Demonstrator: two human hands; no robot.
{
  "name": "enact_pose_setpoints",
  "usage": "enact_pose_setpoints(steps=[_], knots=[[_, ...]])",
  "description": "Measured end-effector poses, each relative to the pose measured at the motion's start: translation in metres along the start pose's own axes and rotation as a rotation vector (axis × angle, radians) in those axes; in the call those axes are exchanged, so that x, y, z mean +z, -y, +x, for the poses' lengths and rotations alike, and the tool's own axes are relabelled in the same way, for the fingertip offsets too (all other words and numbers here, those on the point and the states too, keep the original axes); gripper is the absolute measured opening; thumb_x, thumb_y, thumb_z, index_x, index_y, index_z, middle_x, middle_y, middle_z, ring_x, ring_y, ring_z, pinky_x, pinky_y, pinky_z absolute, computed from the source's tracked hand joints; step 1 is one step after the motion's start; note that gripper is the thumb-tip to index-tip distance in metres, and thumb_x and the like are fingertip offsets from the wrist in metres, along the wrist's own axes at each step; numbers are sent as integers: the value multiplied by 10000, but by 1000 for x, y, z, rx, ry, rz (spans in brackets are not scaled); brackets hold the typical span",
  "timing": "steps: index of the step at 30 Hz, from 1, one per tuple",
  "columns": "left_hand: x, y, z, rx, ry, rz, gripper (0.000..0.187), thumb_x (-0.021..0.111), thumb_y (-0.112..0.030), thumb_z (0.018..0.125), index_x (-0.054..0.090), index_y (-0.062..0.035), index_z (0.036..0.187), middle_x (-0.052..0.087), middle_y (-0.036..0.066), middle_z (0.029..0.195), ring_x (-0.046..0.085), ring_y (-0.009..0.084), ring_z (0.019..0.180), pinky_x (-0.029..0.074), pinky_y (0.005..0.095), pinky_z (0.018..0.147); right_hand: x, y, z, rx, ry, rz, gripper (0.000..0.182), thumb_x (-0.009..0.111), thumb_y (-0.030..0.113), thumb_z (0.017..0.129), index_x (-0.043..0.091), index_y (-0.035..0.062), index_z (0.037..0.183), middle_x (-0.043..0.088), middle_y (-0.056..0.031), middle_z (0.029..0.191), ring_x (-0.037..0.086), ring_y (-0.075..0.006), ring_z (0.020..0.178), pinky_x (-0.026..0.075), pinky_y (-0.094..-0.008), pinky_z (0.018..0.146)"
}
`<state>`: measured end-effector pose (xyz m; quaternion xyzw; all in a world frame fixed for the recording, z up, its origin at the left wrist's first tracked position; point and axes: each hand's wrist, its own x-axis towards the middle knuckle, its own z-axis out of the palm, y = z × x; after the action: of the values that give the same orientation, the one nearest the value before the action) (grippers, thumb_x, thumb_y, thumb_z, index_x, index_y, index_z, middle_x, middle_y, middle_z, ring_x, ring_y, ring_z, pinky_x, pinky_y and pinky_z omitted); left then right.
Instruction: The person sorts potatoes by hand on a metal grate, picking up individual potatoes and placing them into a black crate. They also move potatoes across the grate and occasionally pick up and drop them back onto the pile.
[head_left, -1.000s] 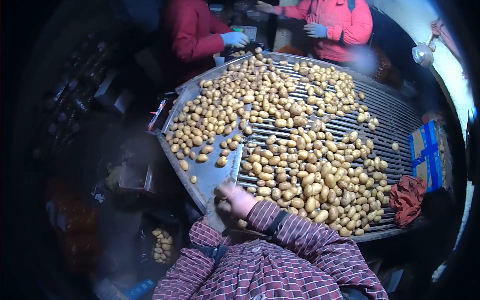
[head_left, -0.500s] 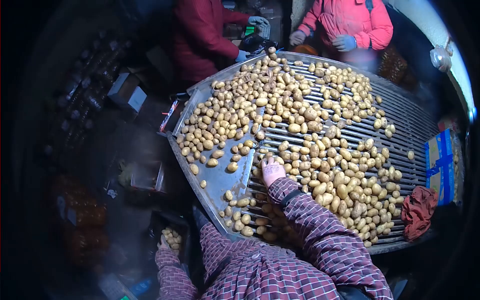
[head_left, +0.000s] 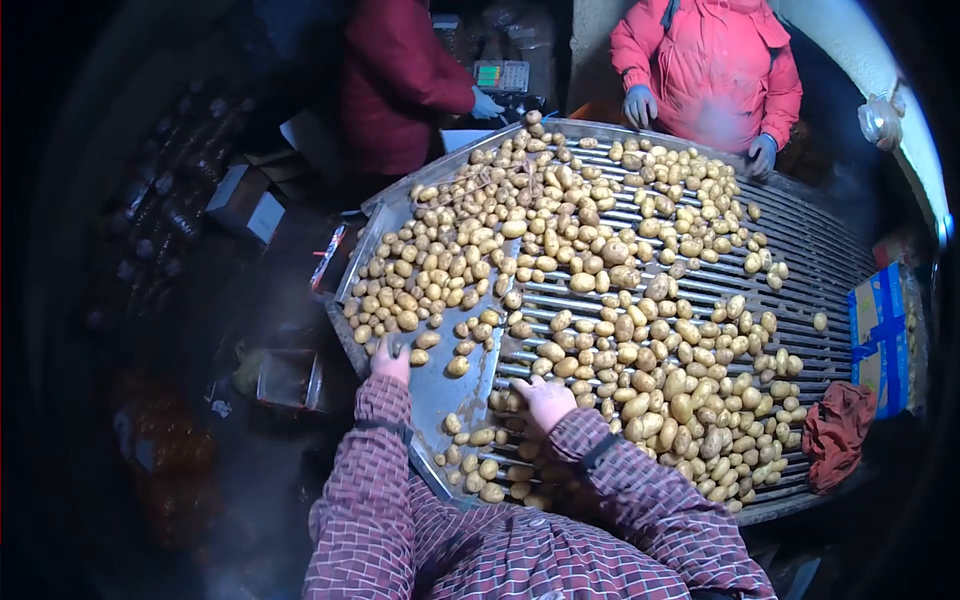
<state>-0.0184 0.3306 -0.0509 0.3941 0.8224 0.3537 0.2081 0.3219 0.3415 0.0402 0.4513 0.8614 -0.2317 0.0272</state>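
Note:
Many potatoes [head_left: 690, 400] lie spread over a sorting table of metal bars [head_left: 820, 250] and over the smooth metal plate [head_left: 440, 400] on its left. My left hand [head_left: 391, 362] is at the plate's left edge, just below the heap of small potatoes [head_left: 410, 300]. Its fingers are apart, and no potato shows in it. Over the bars, near the plate's edge, my right hand [head_left: 548, 402] rests beside several potatoes. Its thumb stretches out to the left and its other fingers are partly hidden; I see nothing held in it.
Two people in a dark red jacket [head_left: 400, 90] and a pink jacket [head_left: 705, 80] stand across the table, wearing gloves. A red cloth [head_left: 838, 435] and a blue-taped box [head_left: 880, 330] are at the right edge. Cardboard boxes [head_left: 247, 205] stand on the left floor.
My left hand has come up from the crate of potatoes on the floor to the plate's edge. My right hand has moved slightly down. The person in pink has a hand at the table's rim.

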Motion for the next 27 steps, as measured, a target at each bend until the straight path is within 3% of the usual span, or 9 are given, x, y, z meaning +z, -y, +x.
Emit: enact_pose_setpoints(steps=[2, 5, 12, 14, 16, 18, 22, 24, 27], knots=[[35, 14, 43, 257, -103, 304, 599, 698, -217, 764, 512, -20, 1299, 508, 268, 1293, 510, 378, 1198, 426, 444, 1024, -17, -11, -21, 103, 66, 527, 439, 639, 176, 846, 556, 208, 1276, 627, -154, 1104, 667, -278, 896, 540, -393, 754], [54, -3, 58, 120, 72, 525, 589, 712, -249, 763, 531, -34, 1281, 510, 273, 1281, 492, 388, 1207, 424, 432, 1034, -16, -47, -54, 175, 183, 1219, 527, 700, 275, 841, 538, 74, 1301, 589, -93, 1248, 546, -191, 1127, 428, -329, 987], [29, -35, 48, -7, 227, 426, 662, 749, -295, 740, 499, 1, 1276, 558, 230, 1220, 543, 360, 1125, 444, 412, 986, -22, -67, -103, 629, 86, 2177, 445, 573, 353, 931, 462, 83, 1266, 563, -58, 1008, 588, -189, 846, 483, -301, 665], [20, -57, 27, 28, 226, 283, 606, 738, -196, 766, 477, 26, 1266, 602, 205, 1126, 613, 326, 999, 495, 383, 911, -24, -60, -99, 621, 54, 2127, 434, 583, 325, 927, 459, 100, 1277, 572, -59, 1035, 604, -190, 891, 479, -287, 658], [34, -39, 0, 102, 307, -431, 490, 701, -99, 802, 491, 20, 1229, 619, 160, 1058, 626, 242, 902, 520, 337, 822, -44, -47, -96, 680, 68, 1910, 526, 671, 298, 865, 462, 132, 1319, 594, -12, 1032, 609, -145, 886, 473, -288, 749], [16, -89, -70, -196, 421, -839, 439, 670, -76, 835, 496, 4, 1230, 628, 128, 1009, 622, 186, 819, 525, 306, 765, -14, -49, -94, 499, 43, 1984, 537, 653, 213, 877, 431, 98, 1353, 578, -63, 1198, 600, -164, 995, 519, -311, 779], [29, -92, -179, -576, 705, -1527, 550, 612, -327, 905, 461, 7, 1315, 536, 204, 1282, 533, 323, 1190, 476, 511, 961, -17, -18, -85, 298, -12, 1480, 621, 693, 205, 844, 424, 69, 1387, 551, -114, 1251, 566, -218, 1098, 487, -334, 928], [29, -114, -205, -965, 871, -1796, 659, 500, -504, 928, 423, -21, 1369, 413, 200, 1431, 383, 377, 1337, 376, 605, 1041, -12, -2, -84, -101, -192, 1024, 662, 697, 248, 844, 402, 55, 1404, 494, -178, 1336, 494, -280, 1228, 392, -386, 1052], [21, -100, -212, -861, 975, -1604, 740, 333, -640, 933, 301, -109, 1448, 349, 195, 1480, 379, 437, 1313, 404, 625, 994, -12, -3, -100, -192, -113, 821, 660, 701, 282, 823, 425, 59, 1380, 452, -162, 1394, 457, -319, 1271, 353, -400, 1086]])
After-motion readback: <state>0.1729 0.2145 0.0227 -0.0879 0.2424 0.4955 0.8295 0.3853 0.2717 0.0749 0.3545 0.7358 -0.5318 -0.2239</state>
